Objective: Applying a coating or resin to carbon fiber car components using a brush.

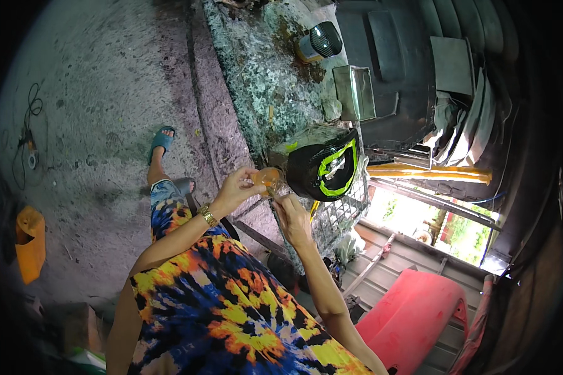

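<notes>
My left hand (pixel 236 190), with a gold watch on its wrist, grips a small translucent orange cup (pixel 269 177) by its side. Just below the cup's lower right edge, the fingers of my right hand (pixel 293 220) are pinched together. What they hold, if anything, is too small to make out. Close beyond both hands stands a black, glossy, woven-patterned curved part (pixel 303 167) with bright green tape (pixel 327 170) along its opening. It rests on the worktable near its wire-mesh end.
On the stained worktable (pixel 263 75) lie a can with a black patterned cover (pixel 324 40) and an open metal box (pixel 355 94). A red panel (pixel 413 322) leans at lower right. An orange container (pixel 30 244) and a cable (pixel 28 134) are on the floor at left.
</notes>
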Action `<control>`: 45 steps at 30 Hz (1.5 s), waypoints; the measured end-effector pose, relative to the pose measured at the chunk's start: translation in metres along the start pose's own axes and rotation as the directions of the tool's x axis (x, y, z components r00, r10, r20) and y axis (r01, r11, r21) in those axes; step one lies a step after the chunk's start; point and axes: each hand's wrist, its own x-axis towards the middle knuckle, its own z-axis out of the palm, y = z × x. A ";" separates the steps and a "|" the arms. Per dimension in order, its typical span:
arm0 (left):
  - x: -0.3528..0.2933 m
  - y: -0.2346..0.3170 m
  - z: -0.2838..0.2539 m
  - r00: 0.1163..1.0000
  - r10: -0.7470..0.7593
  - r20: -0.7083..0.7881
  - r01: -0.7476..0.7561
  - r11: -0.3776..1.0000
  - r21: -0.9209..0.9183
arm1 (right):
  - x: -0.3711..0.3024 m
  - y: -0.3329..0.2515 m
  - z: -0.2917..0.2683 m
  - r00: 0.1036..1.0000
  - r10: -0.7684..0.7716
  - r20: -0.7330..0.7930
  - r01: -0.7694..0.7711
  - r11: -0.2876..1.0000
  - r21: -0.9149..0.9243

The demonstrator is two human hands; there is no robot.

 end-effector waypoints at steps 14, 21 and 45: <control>0.000 -0.027 -0.005 0.996 0.062 -0.058 -0.058 0.996 0.068 | -0.039 0.042 -0.040 0.973 -0.050 0.226 0.128 0.929 -0.347; -0.001 -0.031 -0.004 0.996 0.070 -0.056 -0.069 0.997 0.027 | 0.021 0.013 -0.053 0.994 -0.039 0.107 0.067 0.959 -0.274; -0.017 -0.002 -0.015 1.000 -0.006 -0.028 0.010 0.990 0.142 | -0.060 0.035 0.016 0.746 0.457 -0.484 -0.319 0.884 0.342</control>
